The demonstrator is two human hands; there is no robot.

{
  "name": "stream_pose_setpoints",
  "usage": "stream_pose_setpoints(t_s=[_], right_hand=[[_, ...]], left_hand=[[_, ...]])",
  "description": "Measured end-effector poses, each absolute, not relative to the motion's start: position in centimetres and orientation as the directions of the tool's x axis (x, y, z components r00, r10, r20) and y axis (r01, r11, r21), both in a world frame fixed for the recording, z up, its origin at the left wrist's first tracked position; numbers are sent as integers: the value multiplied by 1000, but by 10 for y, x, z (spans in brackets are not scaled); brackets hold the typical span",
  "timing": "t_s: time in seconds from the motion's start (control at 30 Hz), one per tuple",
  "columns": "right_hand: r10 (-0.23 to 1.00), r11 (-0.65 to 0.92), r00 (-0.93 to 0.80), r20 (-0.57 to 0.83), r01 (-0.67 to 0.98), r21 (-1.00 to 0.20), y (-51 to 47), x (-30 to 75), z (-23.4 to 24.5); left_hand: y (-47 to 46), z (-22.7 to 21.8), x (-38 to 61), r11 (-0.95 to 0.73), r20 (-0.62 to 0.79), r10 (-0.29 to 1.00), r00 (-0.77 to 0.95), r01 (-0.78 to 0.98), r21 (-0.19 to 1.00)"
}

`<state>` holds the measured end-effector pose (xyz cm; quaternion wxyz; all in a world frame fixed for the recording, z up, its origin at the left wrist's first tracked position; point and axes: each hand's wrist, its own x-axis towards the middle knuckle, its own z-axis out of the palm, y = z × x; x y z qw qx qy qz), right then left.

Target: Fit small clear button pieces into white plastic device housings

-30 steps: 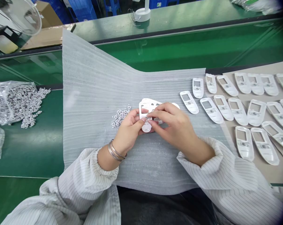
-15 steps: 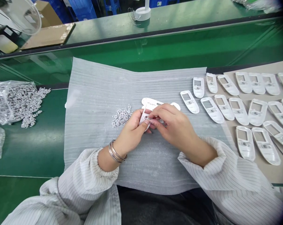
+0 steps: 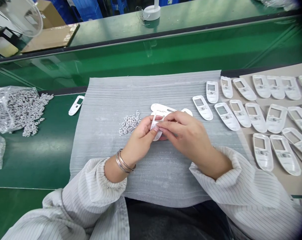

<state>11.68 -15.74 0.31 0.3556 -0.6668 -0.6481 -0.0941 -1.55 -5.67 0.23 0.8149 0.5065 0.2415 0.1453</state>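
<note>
My left hand (image 3: 141, 135) is closed round a white plastic housing (image 3: 155, 126) with a window cut-out, tilted upward over the foam sheet. The fingertips of my right hand (image 3: 186, 131) are pinched together against the housing's face; whatever they grip is hidden. Just behind my hands lie more white housings (image 3: 158, 107), partly covered by my fingers. A small pile of grey ring-shaped parts (image 3: 129, 124) rests on the sheet to the left of my left hand.
Rows of white housings (image 3: 256, 118) lie at the right. A bag of small grey parts (image 3: 22, 106) spills onto the green bench (image 3: 35, 160) at left. One housing (image 3: 75, 106) sits by the foam sheet's (image 3: 115, 90) left edge. A raised green ledge (image 3: 110, 30) runs behind.
The foam sheet's far left corner has dropped and shifted, uncovering a white housing on the bench. My right fingers have moved slightly over the held housing, which has turned a little.
</note>
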Motion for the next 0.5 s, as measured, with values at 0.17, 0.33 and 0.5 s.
stream_pose_setpoints(t_s=[0.17, 0.33, 0.5], right_hand=[[809, 106, 117, 576, 935, -339, -158, 117, 5], [799, 69, 232, 555, 881, -468, -160, 117, 10], [784, 74, 284, 552, 840, -537, -158, 118, 13]], left_hand=[[-56, 3, -14, 505, -275, 482, 832, -8, 863], [-55, 7, -14, 517, -321, 535, 782, -2, 856], [-55, 11, -15, 547, -327, 537, 778, -26, 837]])
